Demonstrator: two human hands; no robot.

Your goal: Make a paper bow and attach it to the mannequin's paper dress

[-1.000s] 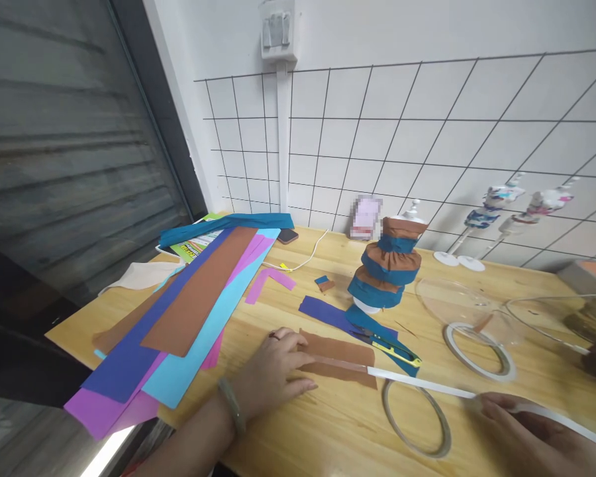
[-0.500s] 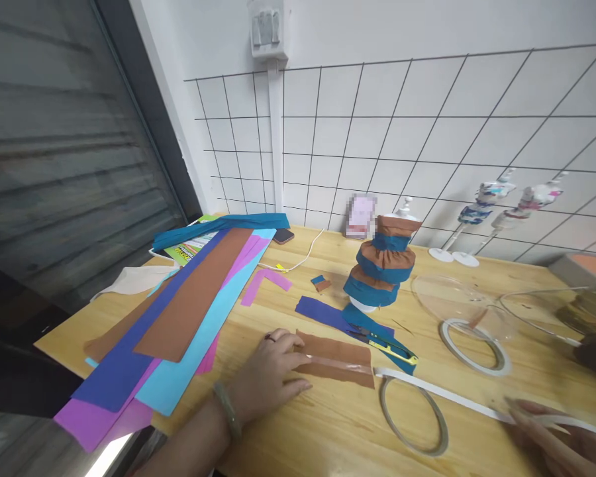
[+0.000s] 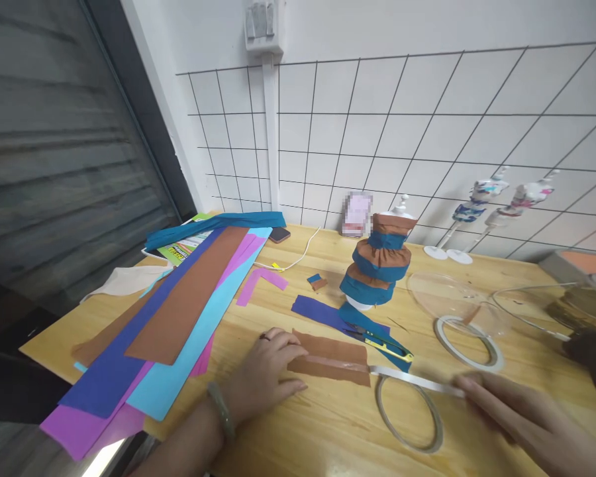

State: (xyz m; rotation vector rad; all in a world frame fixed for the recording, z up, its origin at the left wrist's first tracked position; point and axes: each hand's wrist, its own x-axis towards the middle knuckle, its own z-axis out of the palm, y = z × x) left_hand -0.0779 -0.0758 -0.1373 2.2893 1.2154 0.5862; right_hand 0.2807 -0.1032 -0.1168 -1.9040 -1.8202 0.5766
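My left hand [image 3: 268, 371] lies on the table with fingers spread, its fingertips resting on the left end of a small brown strip [image 3: 330, 358]. A shiny line of tape runs along that strip. My right hand [image 3: 511, 404] pinches a white tape strip [image 3: 417, 379] that stretches from the brown piece's right edge. Below the strip lies a thin tape roll [image 3: 440, 434]. Yellow snips [image 3: 387, 348] rest on teal and blue pieces [image 3: 318, 313] behind the brown one.
Long coloured strips [image 3: 189, 298] are piled at the left. A small dress form [image 3: 382, 258] in brown and teal stands at the back, beside a phone [image 3: 356, 213]. To the right are a wider tape roll [image 3: 469, 341], clear plastic [image 3: 437, 298] and two figures on stands.
My right hand has moved left along the white tape, closer to the brown piece, and now grips it there. My left hand stays on the brown piece. The view has shifted slightly.
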